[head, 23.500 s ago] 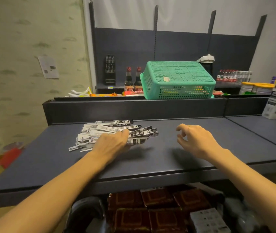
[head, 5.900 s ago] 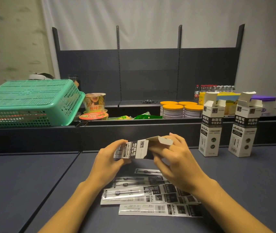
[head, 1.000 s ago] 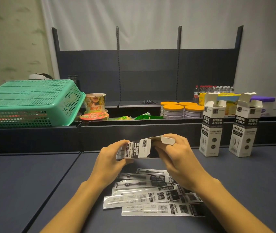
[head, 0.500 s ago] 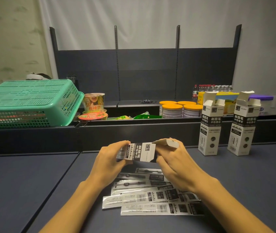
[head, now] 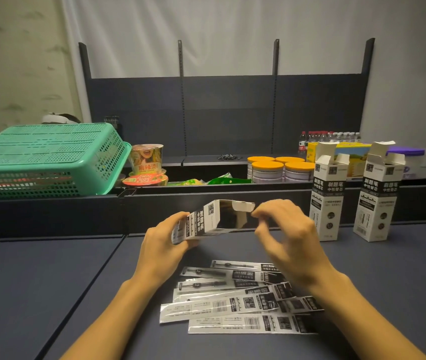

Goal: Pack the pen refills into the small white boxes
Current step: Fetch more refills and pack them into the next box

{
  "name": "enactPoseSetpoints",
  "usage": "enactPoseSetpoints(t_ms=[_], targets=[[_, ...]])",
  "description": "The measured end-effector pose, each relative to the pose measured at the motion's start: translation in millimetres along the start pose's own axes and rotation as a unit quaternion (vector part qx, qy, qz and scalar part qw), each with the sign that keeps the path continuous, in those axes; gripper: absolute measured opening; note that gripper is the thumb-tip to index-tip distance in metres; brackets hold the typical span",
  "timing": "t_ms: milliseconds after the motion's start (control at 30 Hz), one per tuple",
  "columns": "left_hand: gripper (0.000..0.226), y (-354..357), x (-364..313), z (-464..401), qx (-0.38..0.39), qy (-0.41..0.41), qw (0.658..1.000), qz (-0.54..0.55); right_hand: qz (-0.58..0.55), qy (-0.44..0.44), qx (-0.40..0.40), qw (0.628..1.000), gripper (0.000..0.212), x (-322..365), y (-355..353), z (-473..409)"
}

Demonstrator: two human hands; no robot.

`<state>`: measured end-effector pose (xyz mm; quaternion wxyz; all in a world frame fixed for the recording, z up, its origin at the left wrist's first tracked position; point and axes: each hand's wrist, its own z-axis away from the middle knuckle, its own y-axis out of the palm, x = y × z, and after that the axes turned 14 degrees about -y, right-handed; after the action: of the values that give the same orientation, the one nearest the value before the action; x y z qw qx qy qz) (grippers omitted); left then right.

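My left hand (head: 162, 245) grips a small white box (head: 206, 222) with black print, held on its side above the counter. Its open mouth faces right and the top flap sticks out. My right hand (head: 290, 240) hovers at that mouth, slightly blurred, fingers loosely curled. The forefinger tip is at the flap's edge and the thumb is apart below it. Several packaged pen refills (head: 238, 302) lie fanned on the dark counter under my hands. Two more white boxes (head: 327, 201) (head: 378, 201) stand upright with open tops at the right.
A raised dark ledge (head: 51, 211) runs behind the counter (head: 38, 281). Beyond it sit an upturned green basket (head: 45, 159), noodle cups (head: 147, 159), orange-lidded tins (head: 279, 167) and small bottles (head: 328, 137).
The box has tipped so its open mouth shows. My right hand has come off the flap and drawn slightly to the right. The left hand keeps its grip.
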<state>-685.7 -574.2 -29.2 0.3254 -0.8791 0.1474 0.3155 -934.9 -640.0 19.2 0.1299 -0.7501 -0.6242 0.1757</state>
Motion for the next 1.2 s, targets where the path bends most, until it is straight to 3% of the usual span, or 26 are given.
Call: enactPoseSetpoints(t_ms=[100, 200, 367, 467, 667, 800, 967, 1200], targets=[[0.055, -0.5, -0.5, -0.1, -0.002, -0.004, 1.0, 0.007, -0.047, 0.081, 0.162, 0.982, 0.016, -12.9, -3.5, 5.6], [0.055, -1.0, -0.4, 0.5, -0.002, -0.002, 1.0, 0.006, -0.035, 0.154, 0.328, 0.932, 0.019, -19.7, -2.7, 12.8], [0.054, -1.2, 0.5, -0.1, 0.006, -0.005, 1.0, 0.019, -0.092, 0.229, 0.432, 0.867, 0.03, -15.8, -6.7, 11.8], [0.053, -2.6, -0.3, 0.5, 0.01, -0.006, 1.0, 0.029, -0.081, 0.22, 0.454, 0.86, 0.022, -12.0, -6.5, 11.1], [0.053, -3.2, -1.6, 1.9, 0.011, -0.01, 1.0, 0.027, -0.053, 0.183, 0.379, 0.906, 0.01, -12.2, -7.4, 10.2], [0.053, -2.4, -0.8, 2.0, -0.002, -0.018, 1.0, 0.025, -0.149, 0.212, 0.254, 0.932, 0.003, -9.1, -12.0, 3.5], [0.055, -0.1, -0.9, 0.1, -0.008, -0.032, 0.999, 0.032, -0.452, 0.315, 0.078, 0.831, 0.02, 7.1, -30.8, -15.0], [0.054, -0.8, 0.8, 1.8, -0.012, -0.034, 0.999, 0.027, -0.567, 0.323, -0.128, 0.747, 0.014, 13.9, -47.2, -28.8]])
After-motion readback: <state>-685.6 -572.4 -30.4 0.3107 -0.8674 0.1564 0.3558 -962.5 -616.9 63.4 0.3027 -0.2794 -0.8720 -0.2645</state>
